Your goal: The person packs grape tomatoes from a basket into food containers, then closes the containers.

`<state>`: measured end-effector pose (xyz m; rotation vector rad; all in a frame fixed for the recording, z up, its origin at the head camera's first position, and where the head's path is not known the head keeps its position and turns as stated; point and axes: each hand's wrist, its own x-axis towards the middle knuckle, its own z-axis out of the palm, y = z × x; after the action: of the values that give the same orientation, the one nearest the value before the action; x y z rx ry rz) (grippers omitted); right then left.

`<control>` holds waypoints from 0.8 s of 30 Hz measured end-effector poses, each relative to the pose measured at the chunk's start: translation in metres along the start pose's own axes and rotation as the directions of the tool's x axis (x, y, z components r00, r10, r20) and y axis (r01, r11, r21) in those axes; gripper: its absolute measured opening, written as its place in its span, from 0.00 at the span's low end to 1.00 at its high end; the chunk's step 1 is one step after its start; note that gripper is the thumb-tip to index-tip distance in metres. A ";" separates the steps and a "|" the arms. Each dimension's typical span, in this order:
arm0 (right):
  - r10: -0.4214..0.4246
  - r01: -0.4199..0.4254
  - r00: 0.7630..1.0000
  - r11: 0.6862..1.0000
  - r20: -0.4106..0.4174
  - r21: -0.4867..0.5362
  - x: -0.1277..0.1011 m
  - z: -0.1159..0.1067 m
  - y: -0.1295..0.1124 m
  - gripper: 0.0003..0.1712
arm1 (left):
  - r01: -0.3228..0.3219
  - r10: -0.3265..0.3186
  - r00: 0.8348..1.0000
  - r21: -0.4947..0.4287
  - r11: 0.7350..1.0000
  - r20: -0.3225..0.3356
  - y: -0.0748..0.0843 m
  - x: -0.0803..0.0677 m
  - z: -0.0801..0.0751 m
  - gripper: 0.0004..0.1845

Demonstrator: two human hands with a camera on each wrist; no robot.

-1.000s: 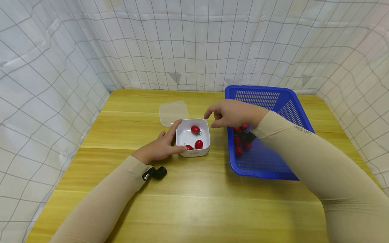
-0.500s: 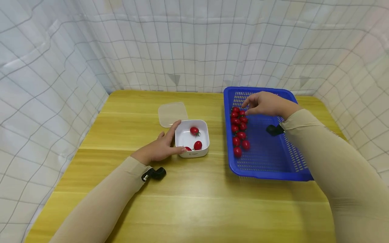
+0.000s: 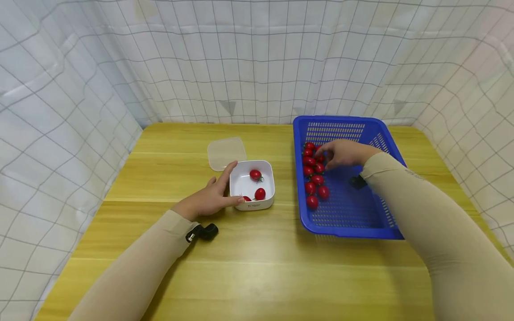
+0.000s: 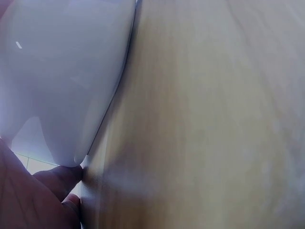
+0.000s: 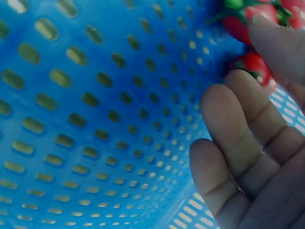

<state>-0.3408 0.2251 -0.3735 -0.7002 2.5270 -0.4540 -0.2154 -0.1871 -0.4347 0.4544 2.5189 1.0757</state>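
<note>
At the near side, bare wood is shown on the yellow wood-grained bench (image 3: 257, 267). Farther in, the person's left hand (image 3: 209, 197) is laid against the left side of a square white open-topped box (image 3: 264, 204), thumb at the front rim, so that the box is steadied rather than clutched. Three small, oval red tomatoes (image 3: 260, 194) are held in the box, one partly covered by the thumb. Only a first portion seems to have been filled, with much bare floor left.

To the right, a larger group of red tomatoes (image 3: 323, 192) is lined along the left wall of the rectangular blue perforated plastic basket (image 3: 345, 209); most of the transfer is judged to be left. Among the farther ones the right hand (image 3: 343, 153) is lowered, fingers bent; whether a tomato is pinched cannot be told. Behind the box, a translucent square plastic lid (image 3: 226, 154) is laid on the bench, so closing is presumably not yet done.
</note>
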 end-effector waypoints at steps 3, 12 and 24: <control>0.019 -0.019 1.000 1.000 -0.003 -0.017 0.002 0.003 -0.001 0.30 | -0.014 0.014 1.000 -0.003 1.000 0.001 0.000 0.000 0.000 0.58; -0.039 0.026 0.997 0.986 -0.074 -0.164 0.003 0.007 0.003 0.27 | -0.013 0.013 1.000 -0.001 1.000 0.000 0.000 -0.001 0.000 0.59; -0.006 -0.014 0.992 0.987 -0.127 -0.158 -0.007 -0.010 -0.002 0.17 | -0.044 0.044 0.999 -0.005 0.999 0.001 0.001 -0.001 -0.001 0.58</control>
<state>-0.3397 0.2291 -0.3618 -0.7459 2.7074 -0.3064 -0.2148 -0.1871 -0.4334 0.5106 2.5159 1.0976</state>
